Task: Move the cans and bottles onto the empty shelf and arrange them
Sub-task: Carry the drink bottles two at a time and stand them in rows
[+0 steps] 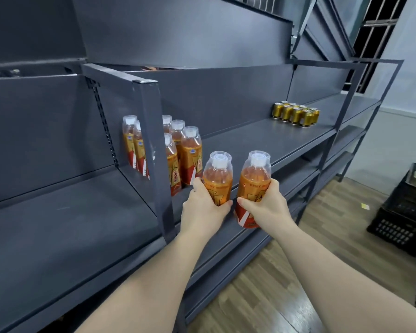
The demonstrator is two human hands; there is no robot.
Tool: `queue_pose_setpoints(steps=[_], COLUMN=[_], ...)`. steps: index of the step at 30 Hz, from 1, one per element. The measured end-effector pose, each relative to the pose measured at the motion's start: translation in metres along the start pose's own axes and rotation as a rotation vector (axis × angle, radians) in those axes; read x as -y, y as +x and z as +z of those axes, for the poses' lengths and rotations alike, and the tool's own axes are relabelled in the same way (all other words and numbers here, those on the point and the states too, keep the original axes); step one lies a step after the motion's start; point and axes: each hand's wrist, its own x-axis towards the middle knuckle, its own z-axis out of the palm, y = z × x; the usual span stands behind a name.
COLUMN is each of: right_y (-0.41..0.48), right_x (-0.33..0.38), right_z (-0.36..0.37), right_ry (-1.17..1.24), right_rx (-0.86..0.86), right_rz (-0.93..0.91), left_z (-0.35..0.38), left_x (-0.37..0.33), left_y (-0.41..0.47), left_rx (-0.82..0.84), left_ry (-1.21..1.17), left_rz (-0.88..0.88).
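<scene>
Two bottles are in hand in the head view, one each. The left hand has its fingers and thumb curled round the lower body of the left bottle, and the right hand is wrapped the same way round the right bottle. Both bottles are upright, caps up, side by side just right of the upright post, at the front edge of the shelf. The step looks like placing. A cluster of standing bottles is already packed against the post, some showing on its far side, so the pair probably belongs next in that row. The next move calls for setting each base flat on the board, close to the nearest standing bottle without knocking it, then letting go one hand at a time. The cans stand in a tight block well to the right of the post, toward the back of the same shelf. The shelf is dark grey metal, smooth and bare between bottles and cans. Far right of the post a black crate sits on the wood-pattern floor, below a barred window.
</scene>
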Motion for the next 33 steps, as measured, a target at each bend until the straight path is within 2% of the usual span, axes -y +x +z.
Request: queue_pose_setpoints(steps=[10, 17, 26, 33], right_y=[0.085, 0.120, 0.137, 0.151], right_x=[0.006, 0.013, 0.010, -0.001], right_z=[0.020, 0.038, 0.063, 0.075], right_ry=[-0.023, 0.072, 0.138, 0.155], right_rx=[0.209, 0.384, 0.520, 0.550], right_rz=[-0.169, -0.282, -0.355, -0.359], left_z=[0.018, 0.025, 0.034, 0.037], left_x=[-0.011, -0.009, -0.006, -0.002], left_y=[0.037, 0.047, 0.053, 0.061], left_rx=[-0.263, -0.406, -0.499, -0.556], left_ry=[0.054, 0.082, 0.060, 0.060], left_rz=[-0.231, -0.359, -0.496, -0.603])
